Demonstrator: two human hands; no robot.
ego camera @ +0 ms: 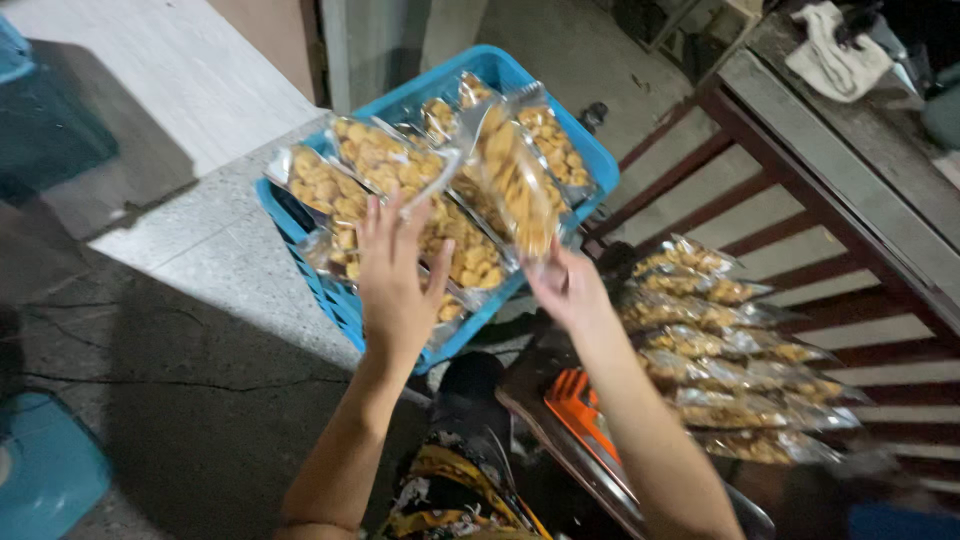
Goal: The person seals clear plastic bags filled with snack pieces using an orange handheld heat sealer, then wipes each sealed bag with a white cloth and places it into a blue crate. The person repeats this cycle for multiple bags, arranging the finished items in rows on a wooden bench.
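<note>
**Snack Packets at the Blue Crate**

The left hand (395, 285) lies flat, fingers spread, on the clear snack packets (385, 160) piled in the blue crate (335, 300). The right hand (568, 288), just right of the crate, grips one upright packet (515, 185) by its lower edge. Packets look light, crinkly and slippery, contents brittle; hold by the sealed edge. Further packets (725, 365) lie stacked right of the crate

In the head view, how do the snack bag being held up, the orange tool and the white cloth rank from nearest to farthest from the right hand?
From the right hand:
1. Snack bag, in its fingers, above the blue crate.
2. Orange tool, just below the wrist.
3. White cloth, far off at the upper right, on the bench.
</note>
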